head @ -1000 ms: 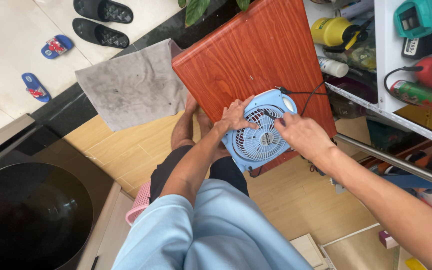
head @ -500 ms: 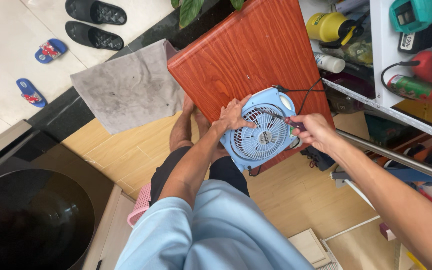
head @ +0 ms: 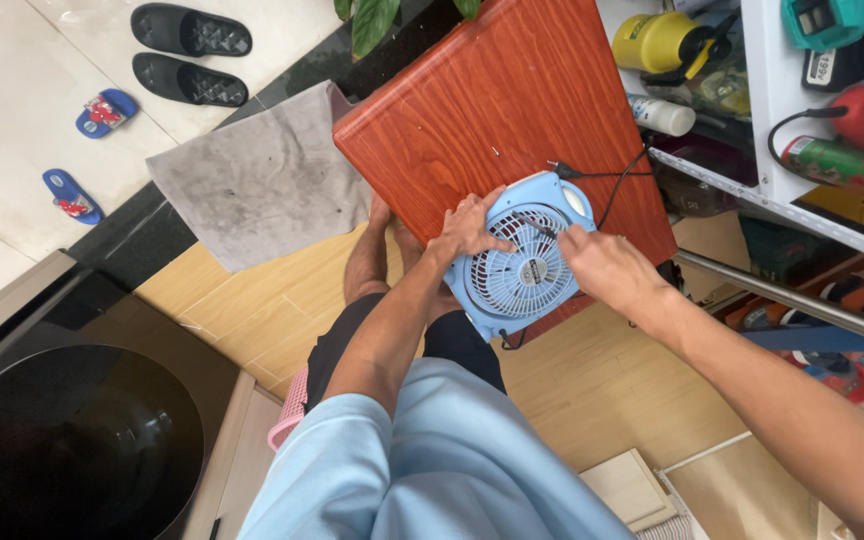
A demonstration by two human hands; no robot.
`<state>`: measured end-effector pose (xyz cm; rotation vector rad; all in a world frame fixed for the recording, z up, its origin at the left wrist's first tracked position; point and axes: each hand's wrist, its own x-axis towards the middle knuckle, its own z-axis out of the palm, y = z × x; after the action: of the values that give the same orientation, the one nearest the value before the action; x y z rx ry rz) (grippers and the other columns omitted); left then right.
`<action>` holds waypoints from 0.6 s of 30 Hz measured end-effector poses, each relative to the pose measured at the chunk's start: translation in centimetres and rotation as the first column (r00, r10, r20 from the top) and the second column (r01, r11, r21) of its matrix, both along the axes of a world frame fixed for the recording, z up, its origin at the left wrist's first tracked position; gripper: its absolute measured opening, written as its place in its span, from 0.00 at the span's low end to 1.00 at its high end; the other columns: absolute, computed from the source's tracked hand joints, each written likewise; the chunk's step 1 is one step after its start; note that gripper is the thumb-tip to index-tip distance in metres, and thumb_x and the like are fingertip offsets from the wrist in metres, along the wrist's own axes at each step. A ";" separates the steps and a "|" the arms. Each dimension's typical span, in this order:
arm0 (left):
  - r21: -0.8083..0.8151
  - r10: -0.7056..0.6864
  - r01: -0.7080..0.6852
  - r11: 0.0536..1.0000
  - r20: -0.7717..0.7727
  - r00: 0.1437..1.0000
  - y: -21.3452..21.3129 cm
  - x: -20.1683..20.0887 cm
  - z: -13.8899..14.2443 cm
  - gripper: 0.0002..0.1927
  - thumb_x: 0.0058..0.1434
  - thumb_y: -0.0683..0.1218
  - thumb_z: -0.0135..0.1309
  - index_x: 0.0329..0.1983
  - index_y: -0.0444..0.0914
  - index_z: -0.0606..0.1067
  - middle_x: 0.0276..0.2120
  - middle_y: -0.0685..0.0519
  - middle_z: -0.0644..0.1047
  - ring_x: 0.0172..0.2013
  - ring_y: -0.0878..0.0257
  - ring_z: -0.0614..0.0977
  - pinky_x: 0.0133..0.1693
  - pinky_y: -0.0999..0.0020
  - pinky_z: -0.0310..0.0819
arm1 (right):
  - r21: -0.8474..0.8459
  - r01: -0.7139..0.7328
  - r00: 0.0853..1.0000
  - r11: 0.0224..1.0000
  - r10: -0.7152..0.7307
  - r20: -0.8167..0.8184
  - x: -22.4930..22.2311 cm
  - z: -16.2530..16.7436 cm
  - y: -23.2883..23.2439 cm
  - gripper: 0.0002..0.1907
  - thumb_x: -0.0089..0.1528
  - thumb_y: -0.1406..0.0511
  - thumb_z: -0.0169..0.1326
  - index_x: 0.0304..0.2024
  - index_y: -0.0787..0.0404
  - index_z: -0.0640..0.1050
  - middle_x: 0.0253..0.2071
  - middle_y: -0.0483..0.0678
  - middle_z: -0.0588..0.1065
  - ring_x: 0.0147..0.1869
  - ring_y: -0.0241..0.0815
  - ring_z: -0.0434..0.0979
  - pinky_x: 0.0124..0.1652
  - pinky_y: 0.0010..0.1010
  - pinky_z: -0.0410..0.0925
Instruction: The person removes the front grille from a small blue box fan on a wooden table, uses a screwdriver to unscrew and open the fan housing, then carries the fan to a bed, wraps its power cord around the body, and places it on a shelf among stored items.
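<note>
At the bottom of the frame is the person's light blue shirt (head: 422, 470), with both forearms reaching up and away from it toward the middle. The left hand (head: 467, 228) lies just left of centre, its fingers spread over the upper left edge of a small light blue fan (head: 522, 265). The right hand (head: 602, 265) comes in from the lower right and rests on the right side of the fan's grille; whether its fingers pinch anything there is hard to tell. The hands are apart, one on each flank of the fan, which lies face up between them on the near corner of a reddish wooden table (head: 502, 110). A black cord (head: 612, 180) runs from the fan's top toward the upper right. Left of the table a grey cloth (head: 262, 185) lies on the floor. Farther off, in the upper left, are black sandals (head: 190, 55) and small blue sandals (head: 87, 150). At the upper right, white shelves (head: 767, 100) hold a yellow bottle (head: 657, 42).
</note>
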<state>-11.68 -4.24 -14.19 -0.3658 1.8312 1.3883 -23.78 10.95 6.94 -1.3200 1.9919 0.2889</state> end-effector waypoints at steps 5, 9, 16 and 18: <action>0.013 0.022 -0.022 1.000 -0.008 1.000 -0.1 -0.1 -0.1 0.69 0.31 0.63 0.77 0.77 0.54 0.54 0.57 0.44 0.71 0.64 0.46 0.68 0.63 0.38 0.56 | 0.414 0.845 0.361 0.337 -0.932 0.022 -0.5 -3.3 2.7 0.13 0.65 0.61 0.56 0.39 0.65 0.82 0.26 0.52 0.78 0.26 0.40 0.77 0.28 0.32 0.69; 0.032 0.008 -0.009 0.999 0.015 1.000 -0.1 0.1 0.0 0.68 0.33 0.63 0.76 0.78 0.53 0.54 0.57 0.44 0.71 0.64 0.46 0.69 0.63 0.40 0.60 | 0.536 0.823 -0.285 -0.189 -0.953 0.101 -1.7 -5.6 3.8 0.15 0.67 0.61 0.56 0.41 0.69 0.82 0.27 0.49 0.75 0.21 0.33 0.60 0.20 0.31 0.50; 0.019 -0.002 0.002 1.000 -0.004 1.000 -0.1 -0.2 0.2 0.68 0.33 0.64 0.76 0.78 0.55 0.54 0.57 0.45 0.71 0.65 0.47 0.68 0.63 0.37 0.57 | 0.111 0.718 0.672 0.687 -0.726 0.146 -3.0 -1.3 -1.4 0.21 0.55 0.61 0.66 0.44 0.69 0.80 0.32 0.56 0.79 0.32 0.48 0.79 0.32 0.40 0.71; 0.015 -0.018 0.018 1.000 0.004 1.000 -0.1 -0.3 0.3 0.68 0.33 0.64 0.76 0.78 0.55 0.54 0.57 0.45 0.71 0.65 0.48 0.67 0.63 0.37 0.56 | -0.016 0.406 0.910 0.914 -0.402 0.100 -2.7 0.6 -3.1 0.23 0.50 0.66 0.66 0.47 0.67 0.79 0.36 0.57 0.78 0.37 0.53 0.82 0.35 0.43 0.73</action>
<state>-11.94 -4.33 -13.91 -0.3428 1.8158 1.3871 -26.50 7.81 7.54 -0.8906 2.1372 -0.0079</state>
